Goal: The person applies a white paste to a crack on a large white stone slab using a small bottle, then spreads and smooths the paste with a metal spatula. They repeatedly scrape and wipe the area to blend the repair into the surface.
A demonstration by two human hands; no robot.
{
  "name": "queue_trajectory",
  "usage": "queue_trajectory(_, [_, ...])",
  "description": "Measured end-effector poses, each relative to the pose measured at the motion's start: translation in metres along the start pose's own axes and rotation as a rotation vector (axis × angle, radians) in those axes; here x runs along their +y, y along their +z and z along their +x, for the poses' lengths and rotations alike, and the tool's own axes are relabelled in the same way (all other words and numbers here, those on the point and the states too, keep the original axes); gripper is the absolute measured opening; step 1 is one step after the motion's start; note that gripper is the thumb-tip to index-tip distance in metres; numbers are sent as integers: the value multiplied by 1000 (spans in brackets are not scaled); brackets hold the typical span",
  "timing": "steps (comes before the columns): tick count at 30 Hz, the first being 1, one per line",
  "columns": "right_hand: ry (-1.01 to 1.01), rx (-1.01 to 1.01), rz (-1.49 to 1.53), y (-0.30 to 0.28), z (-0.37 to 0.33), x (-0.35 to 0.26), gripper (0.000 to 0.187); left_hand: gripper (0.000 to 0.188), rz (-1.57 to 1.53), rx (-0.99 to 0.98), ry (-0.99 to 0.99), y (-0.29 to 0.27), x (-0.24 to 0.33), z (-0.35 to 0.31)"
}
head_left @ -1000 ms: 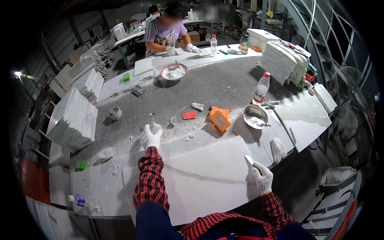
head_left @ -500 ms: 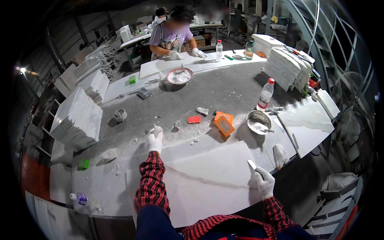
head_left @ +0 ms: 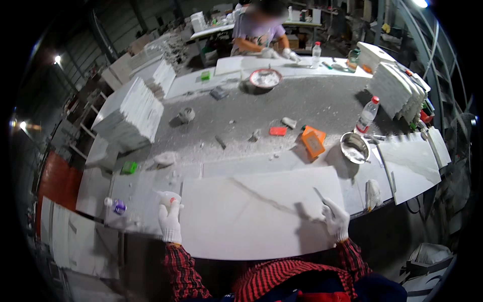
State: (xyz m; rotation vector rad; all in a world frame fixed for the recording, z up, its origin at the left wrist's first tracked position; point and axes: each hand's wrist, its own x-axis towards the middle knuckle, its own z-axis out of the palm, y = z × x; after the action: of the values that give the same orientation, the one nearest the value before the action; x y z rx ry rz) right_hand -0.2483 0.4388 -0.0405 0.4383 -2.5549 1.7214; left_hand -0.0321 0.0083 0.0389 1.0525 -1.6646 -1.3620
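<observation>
At far left, a purple-labelled bottle lies on its side, with a green block beyond it and a tall stack of white slabs behind. Next come a whitish cloth-like lump and a crumpled grey lump on the dusty grey bench. A red-rimmed bowl of white paste or powder sits far back, a co-worker's gloved hands just beyond it. A red block and two overlapping orange blocks crowd the space past the far edge of the near slab. A steel bowl stands near its far right corner, a red-capped bottle behind; a white work glove lies to its right.

The near slab lies flat before the person: white, rectangular, a grey-brown vein slanting from upper left toward the right. At its left edge the gloved left hand bends around or against a pale, blurred object; I cannot tell whether it grips. Over the right edge, the gloved right hand pinches a thin flat scraper, its shadow falling across the slab.
</observation>
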Motion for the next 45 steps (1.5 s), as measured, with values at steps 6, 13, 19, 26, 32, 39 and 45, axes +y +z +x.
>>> queue_trajectory(6, [-456, -422, -31, 88, 41, 10, 34, 29, 164, 86, -57, -61, -17, -100])
queue_trajectory(13, [-236, -498, -183, 134, 46, -21, 33, 34, 118, 155, -294, -84, -31, -202])
queue_trajectory(19, [-251, -424, -109, 144, 45, -9, 28, 30, 208, 7, -387, -71, -43, -224])
queue_trajectory(26, [-217, -473, -94, 141, 45, -23, 30, 30, 226, -124, -430, -55, -49, -216])
queue_trajectory(32, [-172, -480, -117, 141, 45, -16, 34, 29, 235, -137, -451, -48, -49, -206])
queue_trajectory(39, [-156, -474, -90, 144, 44, -12, 34, 31, 309, -143, -460, -46, -49, -201])
queue_trajectory(45, [-178, -452, -87, 145, 45, -9, 31, 31, 320, -135, -459, -45, -51, -200])
